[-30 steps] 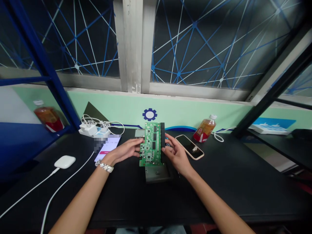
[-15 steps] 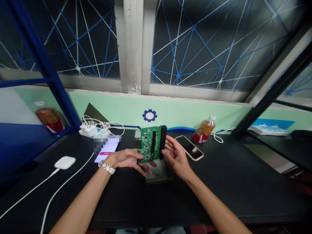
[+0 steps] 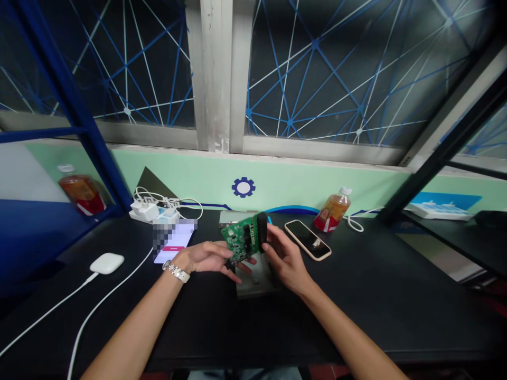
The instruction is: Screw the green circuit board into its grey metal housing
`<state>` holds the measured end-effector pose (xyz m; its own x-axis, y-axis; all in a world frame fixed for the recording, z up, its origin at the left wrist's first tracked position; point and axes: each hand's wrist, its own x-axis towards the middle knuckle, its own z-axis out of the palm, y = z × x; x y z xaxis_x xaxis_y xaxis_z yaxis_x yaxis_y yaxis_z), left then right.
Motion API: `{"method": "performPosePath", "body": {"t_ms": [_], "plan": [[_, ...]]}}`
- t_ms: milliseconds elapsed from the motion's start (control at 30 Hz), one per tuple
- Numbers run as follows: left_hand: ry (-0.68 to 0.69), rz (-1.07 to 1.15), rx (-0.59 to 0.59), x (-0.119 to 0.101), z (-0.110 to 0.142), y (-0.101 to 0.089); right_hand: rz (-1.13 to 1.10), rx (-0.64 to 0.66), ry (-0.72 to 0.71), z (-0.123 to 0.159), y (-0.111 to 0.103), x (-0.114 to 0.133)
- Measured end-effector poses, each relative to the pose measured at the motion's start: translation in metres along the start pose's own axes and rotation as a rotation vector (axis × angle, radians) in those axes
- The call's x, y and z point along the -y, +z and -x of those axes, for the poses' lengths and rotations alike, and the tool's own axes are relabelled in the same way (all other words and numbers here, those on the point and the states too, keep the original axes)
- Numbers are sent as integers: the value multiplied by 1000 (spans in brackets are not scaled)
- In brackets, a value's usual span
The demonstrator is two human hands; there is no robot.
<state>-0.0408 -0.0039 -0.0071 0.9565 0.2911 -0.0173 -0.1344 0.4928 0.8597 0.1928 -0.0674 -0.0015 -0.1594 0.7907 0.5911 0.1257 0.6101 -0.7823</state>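
Note:
Both my hands hold a green circuit board (image 3: 237,236) tilted in the air above the desk. My left hand (image 3: 212,257) grips its lower left corner, thumb in front and other fingers beneath. At the right edge, my right hand (image 3: 287,258) pinches the long black connector (image 3: 262,232). Under the board lies a grey metal housing (image 3: 255,284), partly hidden by the board and my fingers. Behind the board, a flat silver-grey piece (image 3: 229,217) rests on the desk, partly covered.
A phone in a pale case (image 3: 308,240) and a drink bottle (image 3: 332,210) stand right of my hands. On the left are a lit phone (image 3: 180,241), a white earbud case (image 3: 106,263) with a cable, and a power strip (image 3: 148,212) with chargers. Shelf frames flank the black desk (image 3: 222,332).
The circuit board has tipped back and its top edge is lower, so more of the silver-grey piece behind shows. Both hands keep their hold, nearly in place.

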Motion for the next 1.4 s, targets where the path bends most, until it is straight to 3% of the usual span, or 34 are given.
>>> {"method": "performPosePath", "body": {"t_ms": [167, 300, 433, 567, 667, 800, 1000, 1100, 1233, 1300, 1400], "plan": [[104, -232, -186, -1, -5, 5, 117, -20, 14, -4, -1, 8], [259, -480, -355, -3, -12, 6, -125, -162, 325, -8, -3, 6], [372, -810, -549, -6, -14, 9, -490, 49, 636, -9, -8, 9], [415, -1125, -724, -8, -12, 10, -541, 166, 628, -7, -8, 12], [441, -1224, -814, -8, -12, 5, -454, 210, 566, -4, -2, 12], [450, -1226, -894, -7, -14, 1, -341, 247, 469, 2, 8, 14], [457, -1129, -917, -8, -18, 5, -263, 247, 399, 7, 15, 11], [482, -988, -964, -8, -20, -1, -152, 182, 396, 4, 11, 5], [487, -841, -956, -9, -18, -10, 134, 44, 283, -2, 0, -1], [472, -835, -940, -10, -16, -11, 129, 41, 307, -3, -3, -5], [435, -877, -892, -12, -12, -8, -46, 98, 458, -4, -5, -10]]}}
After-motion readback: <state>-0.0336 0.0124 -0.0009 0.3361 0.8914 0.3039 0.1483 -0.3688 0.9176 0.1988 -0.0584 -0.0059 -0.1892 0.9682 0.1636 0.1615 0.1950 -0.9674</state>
